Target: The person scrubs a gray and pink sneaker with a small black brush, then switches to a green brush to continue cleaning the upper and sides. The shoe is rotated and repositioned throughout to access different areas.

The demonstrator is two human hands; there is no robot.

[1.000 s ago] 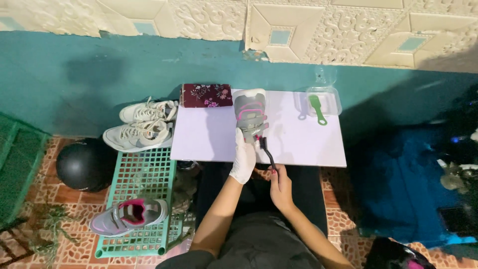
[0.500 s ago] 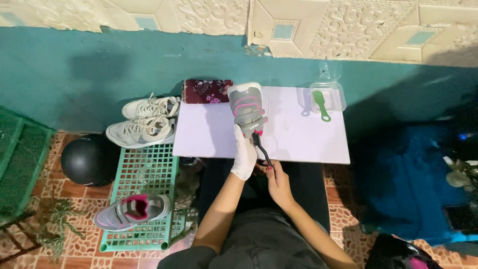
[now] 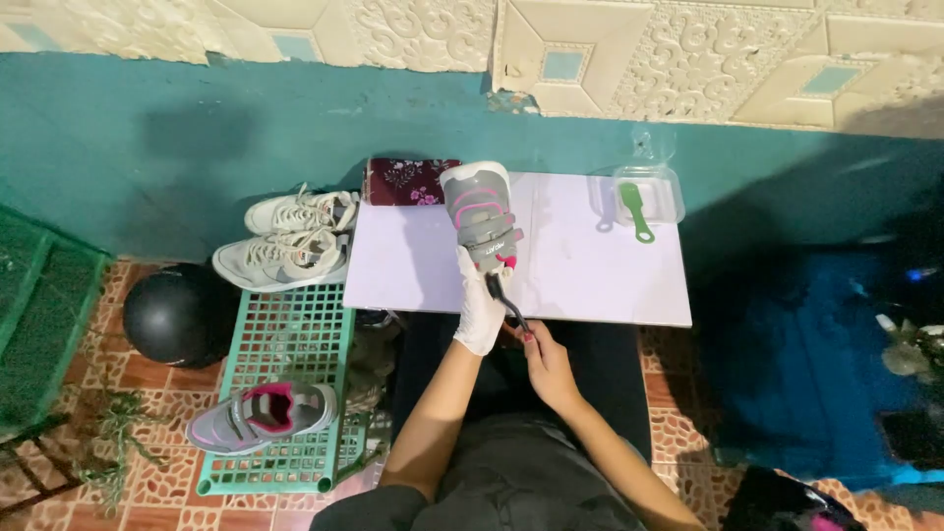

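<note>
We are gripping 1 grey-pink shoe (image 3: 481,216) on the white board (image 3: 590,275) with our gloved left hand (image 3: 479,313); our right hand (image 3: 547,362) is clamping a dark brush (image 3: 504,298) beside it.

A white-gloved left hand (image 3: 480,313) holds a grey-pink shoe (image 3: 482,214) over the white board (image 3: 590,265); bare right hand (image 3: 547,366) grips a dark brush (image 3: 505,297).
</note>
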